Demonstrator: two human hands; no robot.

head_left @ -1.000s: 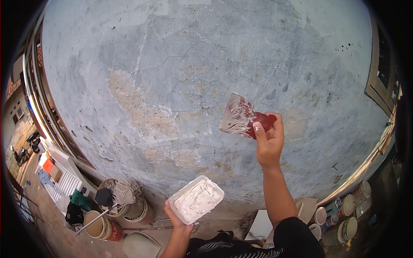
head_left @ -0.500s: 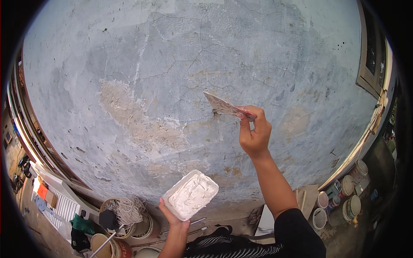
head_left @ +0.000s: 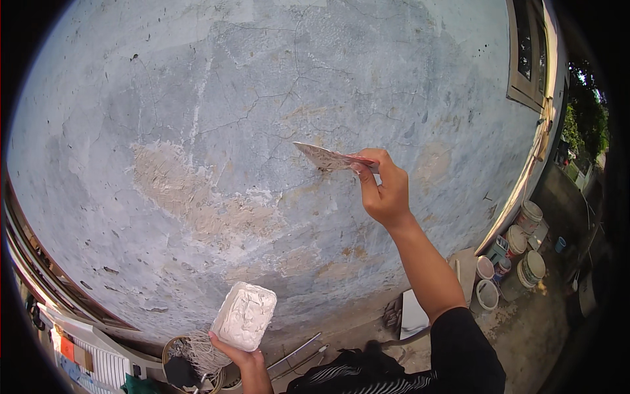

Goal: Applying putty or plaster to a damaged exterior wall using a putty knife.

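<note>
My right hand (head_left: pixel 384 190) is raised against a weathered grey-blue wall (head_left: pixel 275 85) and grips a putty knife (head_left: pixel 325 157) by its red handle. The flat blade, smeared with white filler, lies edge-on against the wall beside a crack. My left hand (head_left: pixel 239 356) is low in the picture and holds up a white rectangular tray (head_left: pixel 245 315) heaped with white putty. To the left of the blade, a bare tan patch (head_left: pixel 197 197) shows where the coating has come off the wall.
Several paint buckets (head_left: pixel 518 253) and tubs stand on the ground at the wall's foot to the right. A basket with a brush and fibres (head_left: pixel 190 358) lies lower left. A window frame (head_left: pixel 528 59) is upper right; metal rods lie on the ground below.
My right hand has turned the putty knife from face-on to edge-on and pressed it to the wall. The view has tilted upward and the tray has sunk lower in it.
</note>
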